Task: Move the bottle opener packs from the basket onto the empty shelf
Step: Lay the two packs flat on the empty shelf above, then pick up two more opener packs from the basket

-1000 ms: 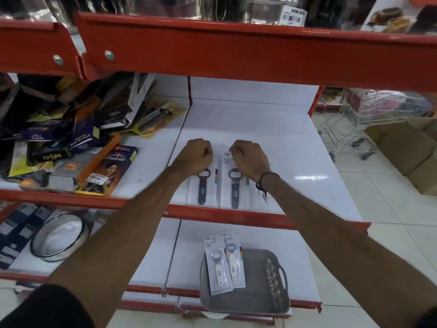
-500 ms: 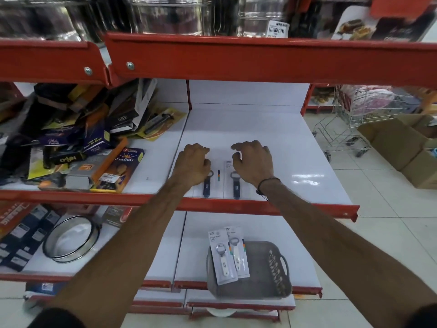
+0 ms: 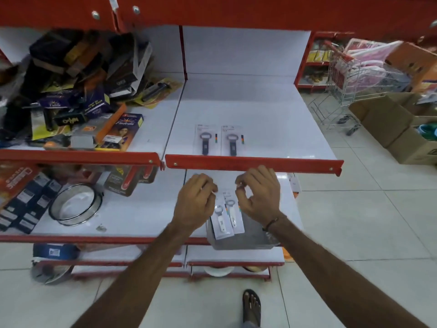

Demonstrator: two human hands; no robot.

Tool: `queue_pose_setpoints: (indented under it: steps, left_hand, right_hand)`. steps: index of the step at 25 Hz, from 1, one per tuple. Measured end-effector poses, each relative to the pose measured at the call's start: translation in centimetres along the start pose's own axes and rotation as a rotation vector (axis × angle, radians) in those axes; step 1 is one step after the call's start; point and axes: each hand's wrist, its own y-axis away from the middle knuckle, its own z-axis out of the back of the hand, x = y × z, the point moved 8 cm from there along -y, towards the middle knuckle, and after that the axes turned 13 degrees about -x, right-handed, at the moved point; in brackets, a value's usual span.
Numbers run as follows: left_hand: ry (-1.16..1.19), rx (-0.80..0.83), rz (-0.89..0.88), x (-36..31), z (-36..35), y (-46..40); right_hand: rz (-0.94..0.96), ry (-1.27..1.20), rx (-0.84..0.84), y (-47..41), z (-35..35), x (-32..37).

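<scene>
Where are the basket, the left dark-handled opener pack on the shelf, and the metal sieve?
basket [image 3: 248,237]: head view, bare grey floor near its front.
left dark-handled opener pack [image 3: 204,146]: head view, on the opener's dark handle.
metal sieve [image 3: 94,204]: head view, right side of its rim.

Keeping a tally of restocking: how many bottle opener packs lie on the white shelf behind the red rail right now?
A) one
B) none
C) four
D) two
D: two dark-handled packs, one beside the other, lie flat on the shelf; two white-handled packs remain at the basket.
</scene>
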Motion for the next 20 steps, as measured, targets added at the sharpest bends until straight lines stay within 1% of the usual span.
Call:
queue_pose_setpoints:
  steps: [1,2,4,5,7,9,10,13,15,16,19,20]
  left_hand:
    - [-0.015,0.111,0.031,0.3,-1.6,2.0]
    - [-0.026,0.221,0.102,1.1,-3.2,3.8]
    - [-0.050,0.396,0.295,3.5,-6.5,7.0]
    - [-0.074,0.461,0.385,4.7,-8.0,8.2]
    - [-0.141,0.544,0.493,6.7,-10.5,9.6]
    - [-0.186,0.577,0.536,8.4,-12.6,9.9]
    - [-0.206,0.598,0.536,9.2,-13.8,10.0]
    - [-0.247,0.716,0.494,10.9,-16.9,10.0]
    - [-0.242,0.751,0.483,11.2,-17.9,10.0]
    - [-0.241,0.740,0.482,11.3,-18.2,9.9]
    - [-0.222,0.661,0.528,11.6,-18.1,8.9]
    - [-0.215,0.657,0.542,11.5,-18.1,8.5]
  right_hand:
    - [-0.055,0.034,0.104,2.2,-0.9,-1.0]
    - [-0.118,0.082,0.232,4.3,-2.0,-2.2]
    - [-0.231,0.189,0.488,7.7,-4.5,-4.9]
    - [-0.281,0.222,0.576,8.8,-5.5,-6.2]
    - [-0.373,0.230,0.666,10.1,-7.4,-8.2]
    - [-0.421,0.218,0.751,11.1,-9.7,-9.7]
    - [-0.415,0.223,0.818,11.7,-11.3,-10.4]
    - [-0.320,0.288,1.003,13.3,-15.4,-11.8]
    - [-0.253,0.312,1.054,13.9,-17.0,-12.3]
    - [-0.223,0.316,1.053,14.1,-17.6,-12.6]
    - [-0.164,0.294,0.983,13.3,-18.0,-12.9]
    - [-0.164,0.277,0.954,12.8,-18.0,-12.9]
